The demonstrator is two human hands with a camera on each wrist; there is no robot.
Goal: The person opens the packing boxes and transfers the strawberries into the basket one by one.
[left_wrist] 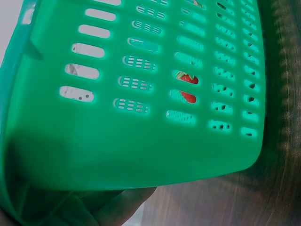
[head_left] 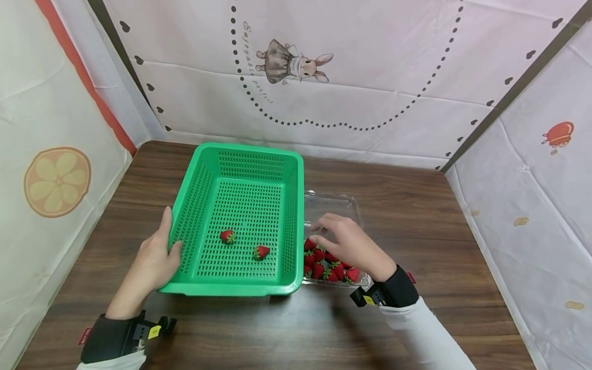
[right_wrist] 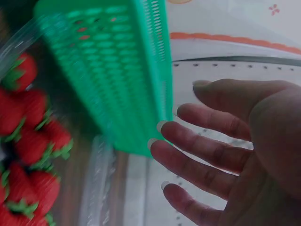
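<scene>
A green plastic basket (head_left: 247,221) is over the left part of the table in the head view. Two strawberries (head_left: 261,252) lie apart on its slotted floor. My left hand (head_left: 154,257) grips the basket's left rim, with the thumb over the edge; its other fingers are mostly hidden beneath the rim in the left wrist view. On the basket's right, a clear plastic box (head_left: 330,205) with its lid folded back holds several strawberries (head_left: 337,271). Above them hovers my right hand (right_wrist: 221,146), its fingers apart and loosely bent, with nothing between them.
The brown wooden table (head_left: 407,231) ends at white printed cloth (head_left: 370,77) at the back and both sides. Part of the clear box is hidden by the basket's right edge. Each wrist wears a black band (head_left: 401,288) with a small camera.
</scene>
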